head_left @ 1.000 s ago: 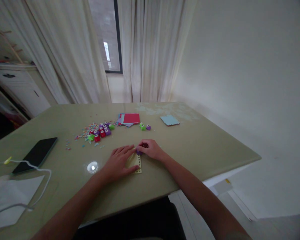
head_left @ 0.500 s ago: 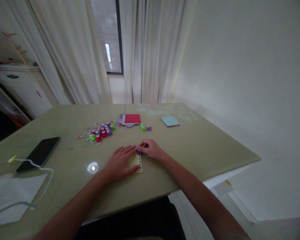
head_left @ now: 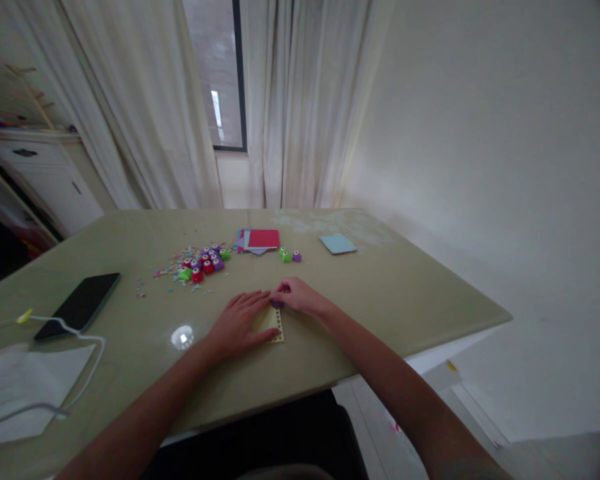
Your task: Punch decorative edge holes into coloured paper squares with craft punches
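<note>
A pale yellow card (head_left: 268, 321) with a row of small punched holes down its right edge lies on the table. My left hand (head_left: 243, 326) rests flat over it, fingers outstretched, covering much of the card. At the card's top right corner, my right hand (head_left: 299, 296) has its fingers closed on a small purple paper punch (head_left: 277, 304), which is partly hidden by the fingers. Beyond the hands stand a purple punch (head_left: 297, 256) and green punches (head_left: 285, 255). Farther left is a cluster of red, purple and green punches (head_left: 208, 267).
Confetti (head_left: 173, 265) is scattered round the cluster. Behind lies a stack of coloured cards (head_left: 263, 239), red on top; a light blue card (head_left: 338, 243) lies to its right. On the left are a black phone (head_left: 80, 303), a white cable (head_left: 103, 350) and white paper (head_left: 15, 393).
The view has shifted slightly. My left hand stays flat on the card, and my right hand keeps hold of the purple punch at the card's corner with only a small shift of its fingers.
</note>
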Action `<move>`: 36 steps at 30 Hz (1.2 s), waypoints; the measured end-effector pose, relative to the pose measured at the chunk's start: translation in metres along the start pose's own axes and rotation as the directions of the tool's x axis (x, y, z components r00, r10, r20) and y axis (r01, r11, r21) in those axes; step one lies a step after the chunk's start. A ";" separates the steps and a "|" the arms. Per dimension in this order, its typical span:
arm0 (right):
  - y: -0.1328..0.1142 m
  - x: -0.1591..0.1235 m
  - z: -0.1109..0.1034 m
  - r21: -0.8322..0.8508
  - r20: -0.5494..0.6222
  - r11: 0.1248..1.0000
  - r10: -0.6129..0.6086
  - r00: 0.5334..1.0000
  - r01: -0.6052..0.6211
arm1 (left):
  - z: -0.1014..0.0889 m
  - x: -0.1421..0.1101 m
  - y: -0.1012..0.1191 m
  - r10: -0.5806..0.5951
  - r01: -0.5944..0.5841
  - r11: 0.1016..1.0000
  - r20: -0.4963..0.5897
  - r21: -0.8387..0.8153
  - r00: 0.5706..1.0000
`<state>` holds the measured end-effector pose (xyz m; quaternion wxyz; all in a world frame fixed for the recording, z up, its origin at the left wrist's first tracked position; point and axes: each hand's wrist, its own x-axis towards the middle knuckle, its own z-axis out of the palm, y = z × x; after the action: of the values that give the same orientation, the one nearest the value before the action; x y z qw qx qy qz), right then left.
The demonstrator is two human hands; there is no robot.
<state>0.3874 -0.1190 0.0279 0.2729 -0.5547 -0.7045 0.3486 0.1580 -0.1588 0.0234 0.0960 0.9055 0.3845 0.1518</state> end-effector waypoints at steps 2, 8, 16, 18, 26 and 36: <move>-0.001 0.001 -0.002 -0.020 0.001 0.999 0.036 0.999 -0.036 | 0.001 0.000 -0.001 0.001 -0.001 1.000 -0.006 0.002 1.000; -0.005 0.004 -0.002 -0.046 -0.040 0.988 0.143 0.989 -0.145 | 0.005 0.000 -0.004 0.002 -0.002 1.000 -0.012 0.001 1.000; -0.003 -0.005 -0.005 0.043 -0.099 0.987 0.156 0.983 -0.152 | 0.006 0.001 -0.005 0.011 -0.010 1.000 -0.010 0.011 1.000; 0.000 -0.009 -0.005 0.074 -0.107 0.986 0.155 0.982 -0.147 | 0.007 0.001 -0.006 0.015 -0.015 1.000 -0.013 0.013 1.000; 0.002 -0.013 0.002 0.109 -0.196 0.984 0.162 0.967 -0.143 | 0.009 0.000 -0.009 0.039 -0.039 0.999 -0.038 0.016 0.999; -0.009 -0.024 0.007 0.076 -0.265 0.993 0.112 0.958 -0.095 | 0.006 -0.003 -0.011 0.053 -0.051 0.998 -0.046 0.030 0.998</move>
<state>0.3825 -0.1451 0.0315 0.3645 -0.6242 -0.6199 0.3055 0.1504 -0.1539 0.0141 0.0698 0.9127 0.3650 0.1696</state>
